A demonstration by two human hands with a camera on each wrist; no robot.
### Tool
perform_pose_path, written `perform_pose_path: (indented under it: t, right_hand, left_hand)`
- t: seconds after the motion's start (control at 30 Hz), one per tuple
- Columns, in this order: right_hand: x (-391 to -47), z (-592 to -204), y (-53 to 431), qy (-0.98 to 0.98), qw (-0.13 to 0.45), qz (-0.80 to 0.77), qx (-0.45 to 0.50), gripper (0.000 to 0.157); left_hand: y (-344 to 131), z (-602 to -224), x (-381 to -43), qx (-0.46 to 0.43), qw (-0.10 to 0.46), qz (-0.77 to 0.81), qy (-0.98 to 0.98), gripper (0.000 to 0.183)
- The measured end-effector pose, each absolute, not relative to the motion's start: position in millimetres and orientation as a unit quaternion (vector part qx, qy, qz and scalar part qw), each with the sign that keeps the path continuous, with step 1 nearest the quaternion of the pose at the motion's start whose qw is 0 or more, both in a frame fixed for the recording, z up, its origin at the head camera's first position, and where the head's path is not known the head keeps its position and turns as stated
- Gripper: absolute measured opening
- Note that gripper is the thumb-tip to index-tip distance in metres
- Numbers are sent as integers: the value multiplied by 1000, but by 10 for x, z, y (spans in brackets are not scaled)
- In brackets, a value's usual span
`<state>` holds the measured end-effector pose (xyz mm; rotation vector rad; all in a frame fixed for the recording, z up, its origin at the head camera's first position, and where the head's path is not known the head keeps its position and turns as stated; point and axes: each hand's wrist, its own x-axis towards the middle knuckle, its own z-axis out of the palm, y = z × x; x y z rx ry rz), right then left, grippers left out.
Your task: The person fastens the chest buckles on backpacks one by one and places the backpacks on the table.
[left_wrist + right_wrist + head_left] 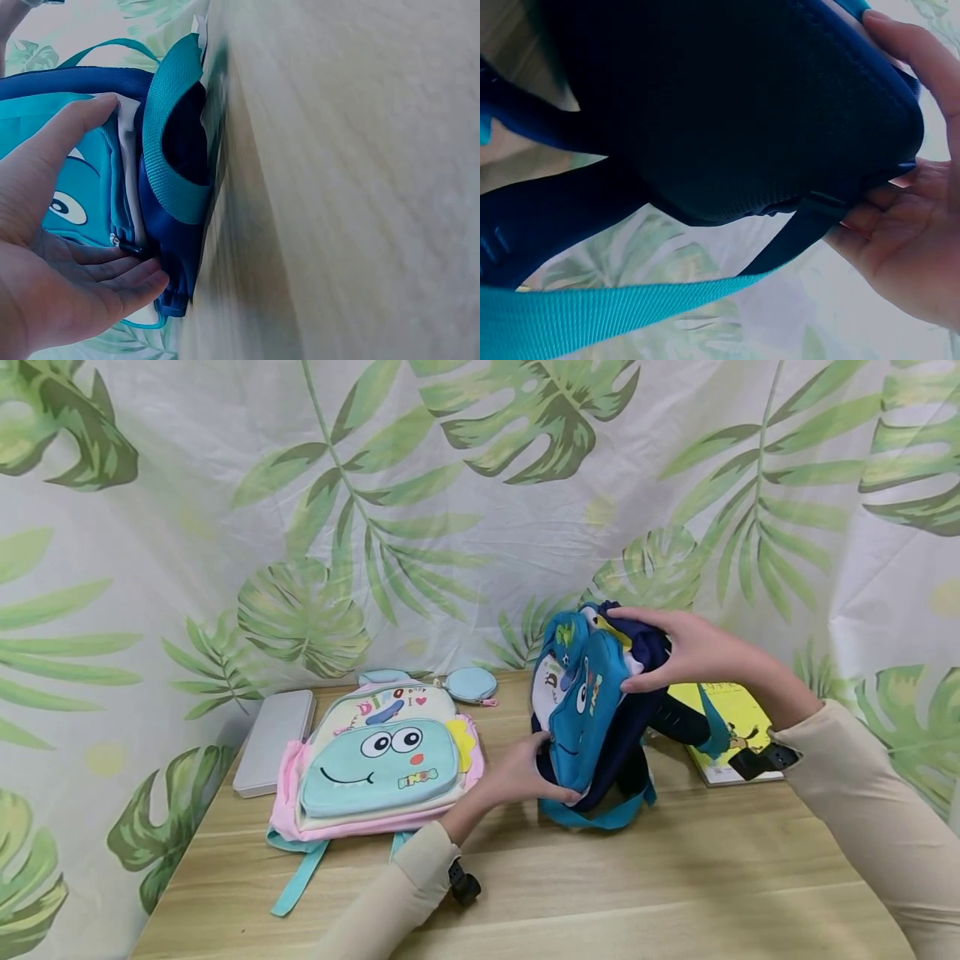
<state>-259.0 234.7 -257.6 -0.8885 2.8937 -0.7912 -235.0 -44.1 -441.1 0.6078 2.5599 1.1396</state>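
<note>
A blue cartoon backpack (588, 710) stands tilted on the table, its front turned to the left. My left hand (517, 774) holds its lower front pocket, thumb on one side and fingers on the other; the left wrist view shows this hand (67, 247) beside the teal strap loop (161, 142). Higher up, my right hand (686, 647) grips the backpack's top and right side. In the right wrist view that hand (915, 202) holds the edge of the dark back panel (727, 112), with its fingertips partly hidden behind the bag.
A pink and mint backpack (378, 760) lies face up on the left, a small round mint pouch (471, 685) at its top. Farther left is a white flat box (276, 743). A yellow book (738, 718) lies behind the blue bag's straps. A leaf-print curtain (420, 510) hangs behind.
</note>
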Motion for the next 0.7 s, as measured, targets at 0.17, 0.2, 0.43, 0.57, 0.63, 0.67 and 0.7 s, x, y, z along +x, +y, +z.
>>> perform_pose_path:
  t: [0.17, 0.2, 0.43, 0.57, 0.63, 0.67, 0.7]
  right_hand:
    - [-2577, -2478, 2210, 930, 7, -213, -300, 95]
    - [-2572, -2458, 2177, 931, 7, -205, -303, 95]
    - [-2546, -2345, 1920, 933, 4, -158, -323, 97]
    - [-2548, -2321, 1825, 932, 3, -150, -330, 98]
    - [-2543, -2312, 1799, 931, 9, -152, -331, 98]
    - [-2540, -2309, 1789, 930, 10, -154, -333, 98]
    - [-2536, -2307, 1782, 930, 11, -155, -334, 98]
  left_hand:
    - [-416, -4425, -2354, 218, 143, 403, 877, 105]
    - [-414, -4426, -2356, 220, 145, 405, 875, 104]
    - [-452, -4410, -2373, 254, 154, 421, 857, 101]
    - [-506, -4390, -2385, 268, 168, 431, 845, 100]
    - [-544, -4377, -2388, 269, 182, 433, 841, 100]
    - [-567, -4362, -2390, 270, 190, 431, 840, 100]
    - [-593, -4344, -2390, 270, 201, 430, 838, 100]
